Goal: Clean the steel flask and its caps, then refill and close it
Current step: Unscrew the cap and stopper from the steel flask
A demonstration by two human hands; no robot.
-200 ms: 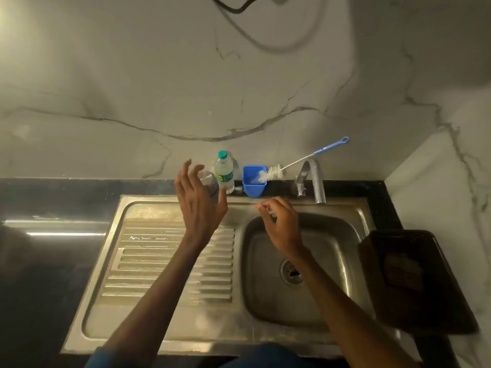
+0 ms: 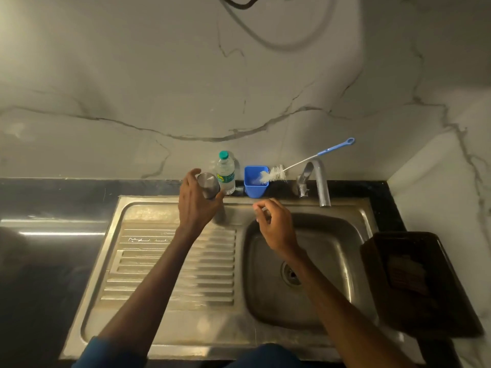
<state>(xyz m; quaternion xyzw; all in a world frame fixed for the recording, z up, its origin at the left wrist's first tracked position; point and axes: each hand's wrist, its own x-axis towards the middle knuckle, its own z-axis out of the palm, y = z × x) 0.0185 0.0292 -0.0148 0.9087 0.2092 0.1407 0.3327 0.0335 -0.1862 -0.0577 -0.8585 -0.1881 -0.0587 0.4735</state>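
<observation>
Two hands over the sink, flask in the left

Left hand [image 2: 196,205] is gripping the steel flask [image 2: 209,185] near its top, fingers curling round the far side and thumb pressing on the near side. Flask is standing roughly upright at the back edge of the drainboard [image 2: 172,274], just beside the plastic water bottle [image 2: 226,174]. Its lower body is blurring, so contact with the steel below cannot be told.

Right hand [image 2: 277,225] is hovering over the back rim of the sink basin [image 2: 332,261], fingers curling loosely, thumb and forefinger lying close. Whether they are pinching anything cannot be told.

Bottle brush [image 2: 275,176] is resting its bristles in the blue cup [image 2: 255,188], handle slanting up behind the tap [image 2: 320,181].
</observation>
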